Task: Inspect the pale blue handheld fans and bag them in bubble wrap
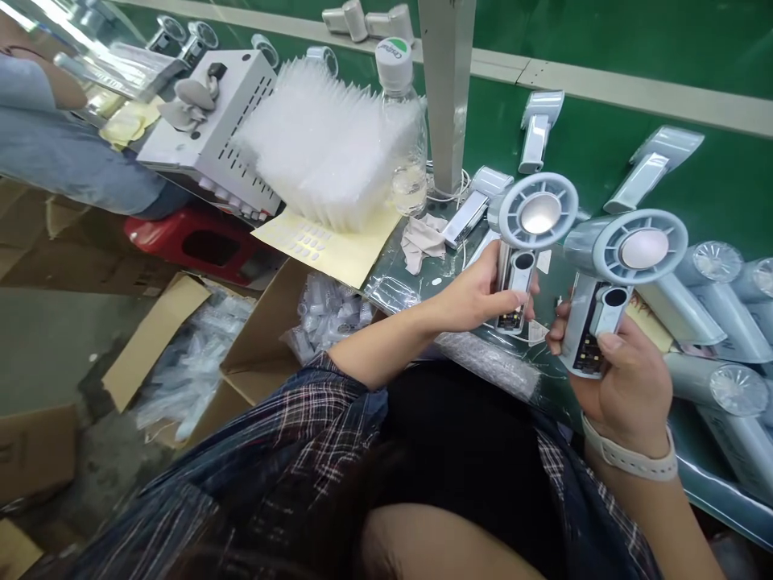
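My left hand [477,296] grips the handle of a pale blue handheld fan [531,217], its round head up and its silver hub facing me. My right hand [622,383], with a white wristband, holds a second handheld fan [628,251] by the handle, thumb on its front panel. Both fans hang side by side just above the near edge of the green workbench [580,153]. The hands are apart, a few centimetres between them.
Several more fans lie at the right [718,322] and at the back [539,129]. A water bottle [402,121], a stack of clear plastic trays [326,145], a grey post [448,89] and a white machine [211,121] stand left. Open cartons [199,354] sit on the floor. Another person's arm [42,89] is at far left.
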A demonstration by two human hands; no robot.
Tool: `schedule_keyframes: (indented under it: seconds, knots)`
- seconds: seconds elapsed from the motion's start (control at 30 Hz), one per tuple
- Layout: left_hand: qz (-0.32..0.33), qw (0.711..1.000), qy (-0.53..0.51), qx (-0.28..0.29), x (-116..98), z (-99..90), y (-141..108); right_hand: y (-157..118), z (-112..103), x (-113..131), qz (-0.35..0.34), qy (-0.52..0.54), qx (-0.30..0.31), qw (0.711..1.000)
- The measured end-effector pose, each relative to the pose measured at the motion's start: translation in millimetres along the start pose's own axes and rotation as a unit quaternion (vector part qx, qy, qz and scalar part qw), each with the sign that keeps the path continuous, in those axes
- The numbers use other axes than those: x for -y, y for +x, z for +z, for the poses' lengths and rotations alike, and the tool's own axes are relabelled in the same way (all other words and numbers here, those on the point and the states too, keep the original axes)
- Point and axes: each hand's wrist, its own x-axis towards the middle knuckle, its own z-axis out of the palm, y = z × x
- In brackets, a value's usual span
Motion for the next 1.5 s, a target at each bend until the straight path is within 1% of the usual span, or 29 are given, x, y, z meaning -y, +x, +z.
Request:
schedule_keyframes:
  seconds: [0.07, 0.2, 0.27, 0.33, 0.43, 0.53, 0.67, 0.77, 0.8, 0.83, 0.93, 1.07, 1.2, 1.37, 1.5]
  knots:
    - [-0.004, 1.000, -0.002, -0.010, 1.6, -2.6, 1.5, 1.6, 0.9, -0.7, 0.007, 0.006, -0.010, 1.000]
    - [-0.017, 0.999, -0.031, 0.017, 3.6, -4.5, 3.0, 2.4, 2.1, -1.5, 0.029, 0.022, -0.028, 0.999]
    - [-0.022, 0.999, -0.035, 0.012, 3.6, -3.6, 3.3, 1.8, 2.2, -1.3, 0.034, 0.024, -0.033, 0.999]
    - [-0.013, 0.999, -0.035, 0.005, 3.2, -2.3, 3.5, 0.8, 2.0, -0.5, 0.031, 0.019, -0.038, 0.999]
    - [-0.004, 0.999, -0.039, 0.021, 3.6, -2.0, 3.4, -0.3, 0.5, 1.0, 0.021, 0.015, -0.042, 0.999]
    - [-0.015, 0.999, -0.028, 0.025, 7.9, -4.0, 4.2, -0.1, -1.7, 1.0, 0.015, 0.007, -0.044, 0.999]
    - [-0.028, 0.999, -0.031, 0.010, 14.2, -5.3, 6.6, 2.7, -1.5, -2.3, 0.026, 0.001, -0.060, 0.998]
    - [-0.020, 0.998, -0.051, -0.036, 11.0, -2.5, 5.7, 3.5, 0.9, -4.3, 0.038, 0.000, -0.079, 0.996]
    - [-0.017, 0.997, -0.057, -0.043, 8.2, -1.4, 4.7, 3.1, 1.6, -4.3, 0.043, -0.001, -0.081, 0.996]
    - [-0.013, 0.997, -0.062, -0.040, 5.1, -0.5, 3.4, 2.2, 2.2, -3.8, 0.048, 0.000, -0.076, 0.996]
    - [0.005, 0.999, -0.051, 0.001, -3.0, -0.2, 0.2, -0.7, 3.4, -0.4, 0.055, -0.004, -0.051, 0.997]
    - [0.026, 0.999, -0.019, -0.011, -4.7, -4.1, -1.8, 0.9, 6.6, 4.3, 0.050, 0.017, -0.060, 0.997]
    - [0.009, 1.000, -0.006, 0.013, -2.9, -6.9, -5.0, 7.4, 8.0, 7.2, 0.074, 0.050, -0.055, 0.994]
    - [-0.017, 1.000, -0.011, -0.001, -2.9, -6.3, -6.9, 10.7, 8.0, 11.9, 0.086, 0.060, -0.041, 0.994]
    - [-0.020, 1.000, -0.006, -0.020, -3.4, -4.5, -7.6, 10.4, 8.4, 13.8, 0.086, 0.062, -0.046, 0.993]
